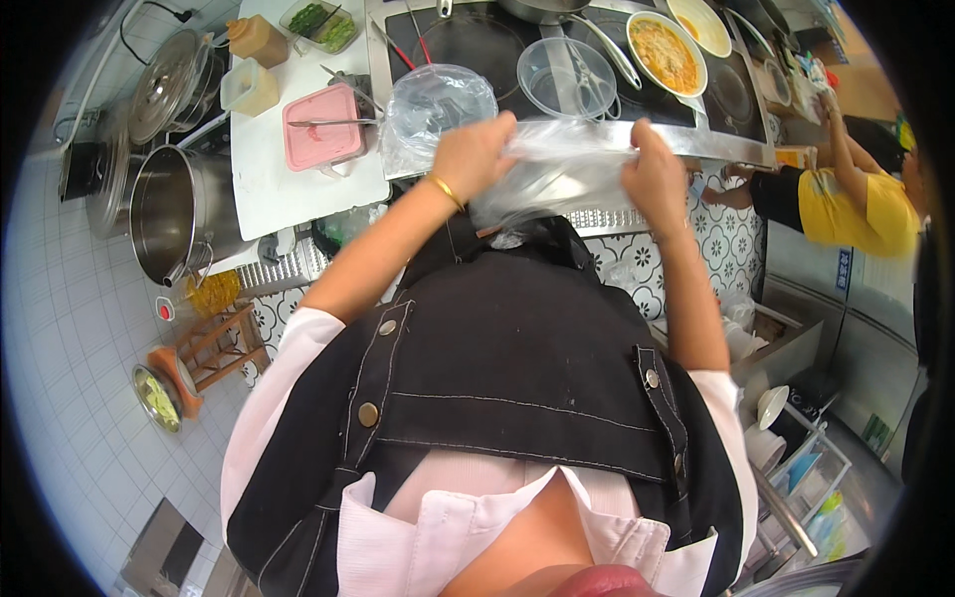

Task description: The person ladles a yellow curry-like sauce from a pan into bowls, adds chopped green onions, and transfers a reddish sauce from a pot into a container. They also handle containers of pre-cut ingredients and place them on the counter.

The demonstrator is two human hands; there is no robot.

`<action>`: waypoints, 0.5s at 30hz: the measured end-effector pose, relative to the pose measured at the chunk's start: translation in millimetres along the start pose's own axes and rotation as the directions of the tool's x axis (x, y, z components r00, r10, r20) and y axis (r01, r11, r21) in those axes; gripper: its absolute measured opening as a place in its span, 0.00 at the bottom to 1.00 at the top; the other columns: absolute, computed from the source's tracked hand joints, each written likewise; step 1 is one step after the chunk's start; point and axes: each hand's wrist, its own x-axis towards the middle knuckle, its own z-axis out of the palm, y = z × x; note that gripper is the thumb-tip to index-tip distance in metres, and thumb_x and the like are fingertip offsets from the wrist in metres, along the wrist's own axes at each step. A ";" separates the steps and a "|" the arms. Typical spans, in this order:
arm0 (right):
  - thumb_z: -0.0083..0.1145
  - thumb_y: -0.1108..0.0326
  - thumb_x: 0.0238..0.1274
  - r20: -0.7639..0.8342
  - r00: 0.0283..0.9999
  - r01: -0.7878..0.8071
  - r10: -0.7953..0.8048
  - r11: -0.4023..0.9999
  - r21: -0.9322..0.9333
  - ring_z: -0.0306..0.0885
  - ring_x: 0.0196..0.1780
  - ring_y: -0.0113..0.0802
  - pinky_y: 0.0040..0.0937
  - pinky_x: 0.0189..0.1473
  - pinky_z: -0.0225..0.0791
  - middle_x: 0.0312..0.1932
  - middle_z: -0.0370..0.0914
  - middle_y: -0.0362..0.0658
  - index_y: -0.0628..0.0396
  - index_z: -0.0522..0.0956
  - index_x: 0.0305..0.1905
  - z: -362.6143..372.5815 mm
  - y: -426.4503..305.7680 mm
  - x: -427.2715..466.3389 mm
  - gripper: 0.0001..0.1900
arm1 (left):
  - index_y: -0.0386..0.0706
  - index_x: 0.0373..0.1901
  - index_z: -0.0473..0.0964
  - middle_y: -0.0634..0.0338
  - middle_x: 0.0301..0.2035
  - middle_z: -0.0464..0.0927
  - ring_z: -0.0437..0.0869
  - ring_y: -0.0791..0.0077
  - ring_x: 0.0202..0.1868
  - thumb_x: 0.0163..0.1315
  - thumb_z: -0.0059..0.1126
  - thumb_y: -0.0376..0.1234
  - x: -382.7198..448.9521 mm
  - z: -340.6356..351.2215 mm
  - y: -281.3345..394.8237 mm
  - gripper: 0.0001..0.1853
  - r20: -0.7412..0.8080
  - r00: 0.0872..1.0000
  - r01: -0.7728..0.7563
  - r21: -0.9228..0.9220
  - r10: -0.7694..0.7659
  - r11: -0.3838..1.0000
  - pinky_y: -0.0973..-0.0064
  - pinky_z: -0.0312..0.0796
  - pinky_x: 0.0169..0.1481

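Note:
A clear plastic bag [559,168], blurred by motion, is stretched between my two hands above the cooktop's front edge. My left hand [474,157], with a gold bracelet at the wrist, grips its left corner. The right corner is in my right hand [656,175]. Just beyond my left hand stands a round container lined with a clear bag [442,104]. Behind the stretched bag, a clear round plastic tub [565,78] has metal scissors [589,86] at it. An oval white bowl of orange-red food with a pale topping [666,54] stands farther right.
A pan [545,9] sits on the black cooktop [470,45]. The white counter [257,175] at left holds a pink-lidded box [321,127] with a knife across it. A large steel pot [168,216] stands far left. A person in a yellow shirt [858,209] is at right.

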 end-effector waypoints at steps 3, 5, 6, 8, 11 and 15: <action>0.47 0.67 0.64 0.245 0.907 -0.197 0.342 0.859 -0.472 0.80 0.39 0.57 0.53 0.40 0.72 0.35 0.81 0.56 0.56 0.73 0.40 -19.0 66.8 16.7 0.07 | 0.45 0.36 0.72 0.54 0.30 0.80 0.83 0.53 0.31 0.56 0.63 0.48 43.2 -27.9 -20.6 0.18 -0.094 0.987 -0.106 0.233 0.131 0.967 0.59 0.73 0.31; 0.53 0.63 0.64 -0.164 0.971 -0.204 0.172 0.957 -0.208 0.78 0.34 0.57 0.49 0.36 0.70 0.30 0.79 0.58 0.60 0.74 0.38 -57.1 33.0 33.4 0.10 | 0.46 0.36 0.74 0.56 0.33 0.80 0.82 0.54 0.33 0.55 0.65 0.48 56.4 -77.1 3.2 0.18 -0.270 0.952 -0.068 0.263 0.141 0.962 0.60 0.74 0.36; 0.55 0.63 0.64 -0.145 0.968 -0.211 0.203 0.977 -0.040 0.76 0.29 0.49 0.43 0.33 0.67 0.27 0.77 0.54 0.59 0.75 0.39 -74.9 8.1 33.3 0.10 | 0.47 0.40 0.74 0.57 0.34 0.80 0.81 0.55 0.35 0.55 0.65 0.47 62.6 -86.1 12.3 0.19 -0.395 0.844 -0.298 0.220 0.364 0.929 0.60 0.74 0.39; 0.57 0.61 0.64 -0.084 0.969 -0.221 0.232 0.967 0.125 0.71 0.23 0.40 0.36 0.28 0.64 0.22 0.74 0.50 0.58 0.76 0.39 -92.3 -33.3 24.0 0.11 | 0.48 0.49 0.72 0.58 0.38 0.79 0.79 0.56 0.39 0.54 0.66 0.45 69.3 -77.0 49.9 0.23 -0.570 0.618 -0.617 0.076 0.542 0.783 0.61 0.72 0.46; 0.59 0.58 0.62 0.009 0.981 -0.189 0.193 0.945 0.268 0.67 0.20 0.35 0.34 0.25 0.61 0.17 0.70 0.47 0.58 0.75 0.36 -90.2 -67.9 18.8 0.13 | 0.49 0.54 0.68 0.56 0.37 0.80 0.81 0.57 0.41 0.54 0.66 0.43 61.1 -48.9 89.8 0.27 -0.494 0.712 -0.642 -0.167 0.499 0.749 0.61 0.73 0.45; 0.64 0.57 0.59 0.024 0.969 -0.233 0.245 0.884 0.405 0.62 0.20 0.31 0.31 0.24 0.58 0.17 0.67 0.43 0.58 0.73 0.35 -87.2 -53.9 6.0 0.16 | 0.50 0.51 0.70 0.57 0.24 0.78 0.82 0.54 0.30 0.51 0.68 0.37 49.5 -25.1 76.8 0.24 -0.371 0.889 -0.370 -0.232 0.270 0.900 0.62 0.75 0.37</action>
